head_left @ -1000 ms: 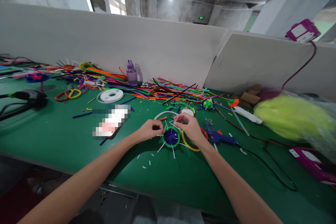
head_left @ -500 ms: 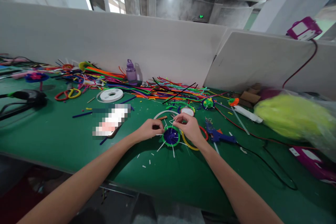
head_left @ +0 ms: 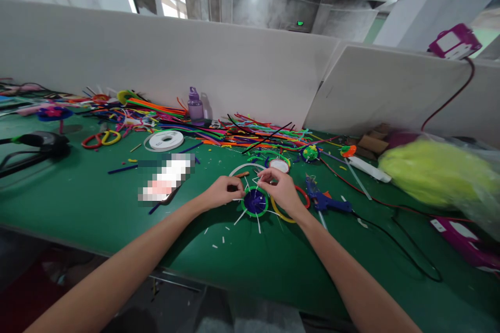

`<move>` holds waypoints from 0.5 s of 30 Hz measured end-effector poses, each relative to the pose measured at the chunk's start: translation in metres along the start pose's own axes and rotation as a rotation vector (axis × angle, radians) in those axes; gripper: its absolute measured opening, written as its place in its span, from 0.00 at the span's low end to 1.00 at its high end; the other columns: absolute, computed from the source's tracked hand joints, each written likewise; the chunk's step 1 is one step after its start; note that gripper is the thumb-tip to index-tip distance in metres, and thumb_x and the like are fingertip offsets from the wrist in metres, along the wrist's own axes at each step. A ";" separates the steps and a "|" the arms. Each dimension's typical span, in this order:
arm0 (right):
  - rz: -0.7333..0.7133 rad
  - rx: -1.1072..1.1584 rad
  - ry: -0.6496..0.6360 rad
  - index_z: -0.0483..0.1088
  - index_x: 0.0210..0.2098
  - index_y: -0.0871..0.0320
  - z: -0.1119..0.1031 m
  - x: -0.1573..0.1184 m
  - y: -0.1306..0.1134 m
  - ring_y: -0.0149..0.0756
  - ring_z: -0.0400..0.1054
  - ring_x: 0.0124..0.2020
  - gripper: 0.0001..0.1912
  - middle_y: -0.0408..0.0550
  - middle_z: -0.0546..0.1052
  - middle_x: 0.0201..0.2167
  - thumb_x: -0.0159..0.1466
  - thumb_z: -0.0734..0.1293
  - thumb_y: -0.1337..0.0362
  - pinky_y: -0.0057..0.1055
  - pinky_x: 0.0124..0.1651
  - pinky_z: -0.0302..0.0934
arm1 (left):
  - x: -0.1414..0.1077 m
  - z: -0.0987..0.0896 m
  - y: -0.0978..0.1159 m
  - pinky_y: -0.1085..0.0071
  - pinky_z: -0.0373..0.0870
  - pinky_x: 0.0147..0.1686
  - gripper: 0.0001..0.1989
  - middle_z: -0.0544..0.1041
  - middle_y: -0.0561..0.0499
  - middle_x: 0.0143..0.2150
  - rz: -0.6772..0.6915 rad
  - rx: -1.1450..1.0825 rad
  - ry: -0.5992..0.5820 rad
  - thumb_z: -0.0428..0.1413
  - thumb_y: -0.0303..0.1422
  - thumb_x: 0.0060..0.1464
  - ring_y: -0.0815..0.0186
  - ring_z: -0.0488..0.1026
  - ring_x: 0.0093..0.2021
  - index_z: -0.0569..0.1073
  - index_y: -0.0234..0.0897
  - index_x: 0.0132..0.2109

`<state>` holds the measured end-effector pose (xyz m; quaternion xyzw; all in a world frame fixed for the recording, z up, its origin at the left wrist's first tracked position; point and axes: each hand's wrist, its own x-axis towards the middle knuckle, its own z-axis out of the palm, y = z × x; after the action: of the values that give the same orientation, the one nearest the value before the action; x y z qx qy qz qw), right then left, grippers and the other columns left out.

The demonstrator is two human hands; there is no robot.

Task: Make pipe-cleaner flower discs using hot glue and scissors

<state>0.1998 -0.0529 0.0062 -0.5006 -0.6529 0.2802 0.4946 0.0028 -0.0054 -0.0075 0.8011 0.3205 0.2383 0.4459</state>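
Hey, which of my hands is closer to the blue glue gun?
Right. Your right hand is left of the glue gun, with the red ring between; your left hand is farther left, beyond the green-rimmed blue disc.

On the table (head_left: 234, 265), the glue gun (head_left: 332, 204) lies right of the disc (head_left: 250, 206), the spool (head_left: 154, 141) left and behind

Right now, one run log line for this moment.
Left hand: at green rim of blue disc; Right hand: at white strips, grip unclear; Things: blue glue gun, right of disc; Rest: purple bottle, white spool, farther back
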 end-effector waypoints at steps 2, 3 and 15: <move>-0.003 -0.019 -0.033 0.71 0.36 0.58 -0.001 0.000 0.000 0.33 0.67 0.30 0.11 0.44 0.74 0.29 0.52 0.65 0.69 0.28 0.33 0.61 | 0.000 0.000 -0.001 0.75 0.59 0.29 0.09 0.68 0.53 0.26 0.004 -0.001 -0.001 0.54 0.34 0.47 0.71 0.63 0.27 0.69 0.31 0.26; -0.004 -0.028 -0.048 0.71 0.37 0.58 -0.001 0.000 0.000 0.33 0.67 0.30 0.11 0.44 0.75 0.29 0.53 0.65 0.69 0.29 0.34 0.61 | 0.001 0.000 -0.001 0.75 0.59 0.29 0.09 0.68 0.53 0.26 0.006 -0.001 -0.001 0.54 0.34 0.47 0.71 0.63 0.27 0.69 0.31 0.26; -0.052 -0.116 -0.080 0.71 0.38 0.57 -0.001 -0.002 -0.003 0.33 0.68 0.30 0.12 0.44 0.74 0.29 0.55 0.63 0.70 0.29 0.34 0.61 | 0.000 0.000 0.003 0.76 0.58 0.28 0.10 0.68 0.54 0.24 0.002 0.003 0.006 0.54 0.35 0.47 0.72 0.63 0.26 0.70 0.31 0.26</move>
<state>0.1998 -0.0556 0.0083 -0.4998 -0.7000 0.2487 0.4454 0.0035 -0.0063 -0.0052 0.8013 0.3216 0.2406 0.4434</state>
